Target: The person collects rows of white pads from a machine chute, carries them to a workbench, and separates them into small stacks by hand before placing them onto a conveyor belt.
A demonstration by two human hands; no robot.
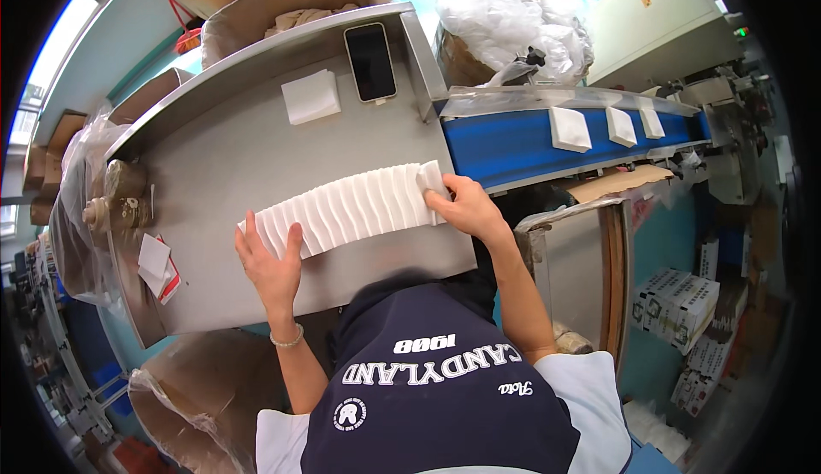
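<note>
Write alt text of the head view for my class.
A spread left hand and a pinching right hand are at opposite ends of a row of folded white pieces on a metal table. Beyond lies a phone; rightward, a blue conveyor belt.

Big print right here on dark shirt (453, 410): white block letters (425, 369) arching across, upside down in view, short number (425, 343) just above in picture, small script word (515, 388) lower right, round badge (349, 415) ringed with tiny print. Over at right, white cartons (676, 303) carrying dark characters, too small to read. Cabinet (654, 33) showing yellow sticker (646, 1), its marking unclear.
</note>
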